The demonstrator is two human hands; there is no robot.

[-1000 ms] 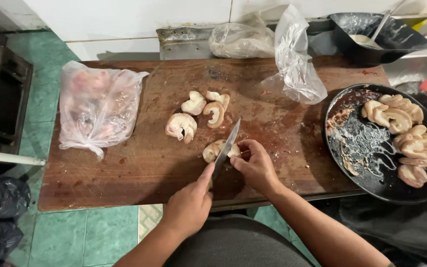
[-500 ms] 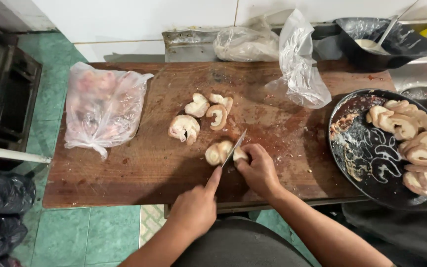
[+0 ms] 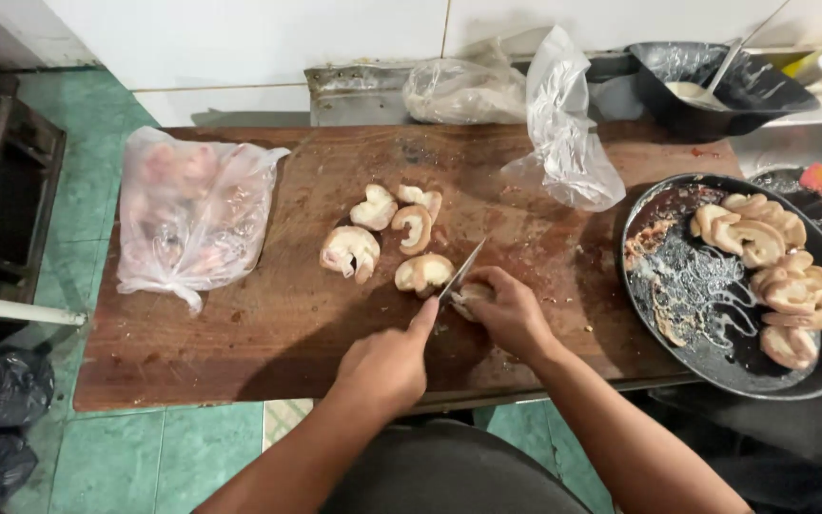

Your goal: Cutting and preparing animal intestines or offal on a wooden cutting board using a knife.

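On the wooden cutting board [image 3: 240, 333], my left hand [image 3: 387, 366] grips a knife [image 3: 461, 271], index finger along the blade's back. The blade tip points away from me and slants down onto a pale raw meat piece [image 3: 468, 297]. My right hand [image 3: 516, 314] pins that piece to the board, right of the blade. A cut curled slice [image 3: 423, 273] lies just left of the blade. Three more pale slices [image 3: 349, 252] [image 3: 373, 207] [image 3: 416, 224] lie farther up the board.
A clear bag of raw meat [image 3: 187, 214] lies on the board's left end. An empty plastic bag [image 3: 563, 143] stands at the back. A black greasy pan [image 3: 696, 305] at the right holds several slices. A black bowl with a spoon [image 3: 715, 90] sits behind it.
The knife blade has tipped lower onto the piece under my right hand. Both hands stay at the same spot on the board, and the view has shifted slightly.
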